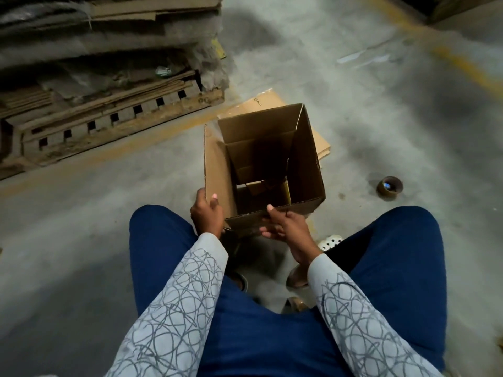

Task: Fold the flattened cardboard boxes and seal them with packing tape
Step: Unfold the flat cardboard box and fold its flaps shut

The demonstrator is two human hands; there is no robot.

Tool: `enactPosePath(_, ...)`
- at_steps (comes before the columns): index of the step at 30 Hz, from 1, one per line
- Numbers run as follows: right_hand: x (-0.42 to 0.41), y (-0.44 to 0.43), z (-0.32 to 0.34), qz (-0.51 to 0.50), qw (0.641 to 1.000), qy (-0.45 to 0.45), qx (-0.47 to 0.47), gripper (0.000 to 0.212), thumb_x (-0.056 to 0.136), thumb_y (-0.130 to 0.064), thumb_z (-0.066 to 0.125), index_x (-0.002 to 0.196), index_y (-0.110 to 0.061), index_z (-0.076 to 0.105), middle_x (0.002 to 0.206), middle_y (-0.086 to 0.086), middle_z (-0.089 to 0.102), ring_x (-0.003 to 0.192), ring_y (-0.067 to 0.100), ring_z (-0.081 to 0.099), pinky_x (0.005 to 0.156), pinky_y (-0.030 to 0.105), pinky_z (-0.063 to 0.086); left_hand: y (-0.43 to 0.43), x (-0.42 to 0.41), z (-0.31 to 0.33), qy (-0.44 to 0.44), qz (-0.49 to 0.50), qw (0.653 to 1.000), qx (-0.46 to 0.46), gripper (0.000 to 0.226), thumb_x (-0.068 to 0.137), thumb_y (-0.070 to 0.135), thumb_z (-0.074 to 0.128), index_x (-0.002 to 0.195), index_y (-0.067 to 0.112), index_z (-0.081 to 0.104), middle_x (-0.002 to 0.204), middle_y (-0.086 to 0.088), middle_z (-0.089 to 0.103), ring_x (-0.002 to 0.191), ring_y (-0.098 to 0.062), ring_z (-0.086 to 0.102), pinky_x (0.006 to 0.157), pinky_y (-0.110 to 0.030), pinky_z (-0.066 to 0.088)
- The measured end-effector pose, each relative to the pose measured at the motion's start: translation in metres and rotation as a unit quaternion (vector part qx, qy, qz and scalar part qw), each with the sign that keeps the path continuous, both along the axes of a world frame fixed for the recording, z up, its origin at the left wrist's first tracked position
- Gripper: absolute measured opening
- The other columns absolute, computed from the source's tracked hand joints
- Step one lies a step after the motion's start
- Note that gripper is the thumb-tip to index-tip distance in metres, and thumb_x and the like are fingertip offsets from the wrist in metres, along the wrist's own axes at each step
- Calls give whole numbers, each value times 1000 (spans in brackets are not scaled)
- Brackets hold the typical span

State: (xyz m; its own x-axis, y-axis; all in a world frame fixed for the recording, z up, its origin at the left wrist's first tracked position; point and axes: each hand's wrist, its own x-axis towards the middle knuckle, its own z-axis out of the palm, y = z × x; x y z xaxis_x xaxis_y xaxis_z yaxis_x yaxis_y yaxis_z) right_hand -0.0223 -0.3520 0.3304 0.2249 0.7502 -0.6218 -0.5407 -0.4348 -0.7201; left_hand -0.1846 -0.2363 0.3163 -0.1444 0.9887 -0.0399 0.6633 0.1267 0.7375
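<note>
Person sits on the floor (pixel 89 227), knees apart, with one cardboard box (pixel 306 164) opened into a square tube, standing upright between the knees. Left hand (pixel 207 213) grasps the near-left corner, thumb over the rim. Right hand (pixel 285 224) pinches the near wall's top edge, thumb on top and fingers curled outside.

Step looks like forming the box. Walls are squared up, flaps deep inside look only partly folded, and no tape is visible on it. The tape roll (pixel 389 188) lies on the floor well to the right, untouched. Flat cardboard sheets (pixel 268 100) lie just behind the box, and a cardboard stack (pixel 95 85) sits far left.

Next move likely means tipping the box over, folding the end flaps shut, holding them down, then reaching right for the tape.
</note>
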Motion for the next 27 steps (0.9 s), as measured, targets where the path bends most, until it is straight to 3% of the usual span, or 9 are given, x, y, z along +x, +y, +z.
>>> enactPosePath(3, 0, 2, -7, 24, 961, -276, -21, 41, 85, -59, 68, 96, -20, 69, 89, 1, 75, 82, 15, 74, 76, 39, 62, 0, -1, -3, -13, 2, 1000, -15, 28, 102, 21, 52, 127, 10, 54, 113, -20, 65, 92, -37, 66, 66, -50, 61)
enactPosePath(5, 4, 4, -6, 44, 900, -434, -9, 34, 87, -59, 66, 91, -25, 69, 83, -9, 72, 80, 5, 68, 71, 22, 56, -4, 2, -4, -12, -2, 1000, -10, 27, 102, 21, 51, 127, 10, 53, 112, -20, 64, 94, -37, 65, 73, -46, 60)
enactPosePath(7, 6, 11, -4, 74, 857, -510, 25, 28, 89, -49, 69, 100, -23, 67, 92, -12, 69, 86, 2, 63, 73, 14, 49, -5, 4, -5, -10, -4, 1000, -7, 28, 102, 20, 51, 127, 8, 54, 115, -21, 65, 102, -37, 63, 83, -39, 54)
enactPosePath(11, 7, 36, -11, 181, 809, -557, 53, 39, 85, -36, 76, 117, -22, 59, 116, -3, 63, 106, 13, 60, 89, 27, 50, -5, 3, -4, 2, -19, 1000, -5, 27, 102, 22, 51, 125, 8, 53, 113, -21, 66, 101, -39, 63, 83, -40, 51)
enactPosePath(16, 1, 47, -32, 254, 770, -585, 29, 48, 82, -30, 78, 121, -16, 54, 122, 7, 53, 110, 28, 57, 94, 39, 51, -2, 0, -3, 19, -25, 999, -38, 27, 102, 26, 48, 123, 9, 51, 111, -21, 65, 98, -41, 62, 80, -44, 55)
enactPosePath(18, -1, 47, -42, 287, 747, -599, 13, 60, 79, -31, 78, 129, -15, 50, 127, 11, 47, 115, 32, 51, 97, 42, 48, -1, -2, -3, 21, -29, 997, -67, 26, 101, 29, 49, 122, 12, 50, 108, -18, 64, 89, -39, 65, 70, -47, 60)
enactPosePath(21, -2, 44, -56, 362, 679, -638, -9, 91, 76, -44, 78, 151, -20, 32, 141, 14, 39, 124, 34, 41, 105, 44, 42, 0, -5, -3, 4, -15, 993, -113, 28, 99, 26, 55, 124, 16, 50, 103, -9, 60, 67, -29, 66, 40, -34, 55)
enactPosePath(23, -5, 40, -60, 396, 647, -651, -26, 101, 77, -46, 76, 157, -21, 19, 149, 14, 31, 130, 35, 35, 108, 44, 38, 2, -7, -4, -7, -4, 992, -125, 28, 97, 24, 58, 123, 15, 53, 106, -9, 61, 68, -28, 66, 36, -30, 52)
enactPosePath(27, -9, 39, -59, 422, 628, -652, -54, 103, 81, -43, 74, 159, -21, 10, 155, 13, 20, 138, 36, 27, 111, 47, 36, 4, -8, -3, -39, 18, 991, -130, 27, 96, 23, 60, 121, 15, 56, 111, -9, 63, 76, -30, 66, 37, -37, 55)
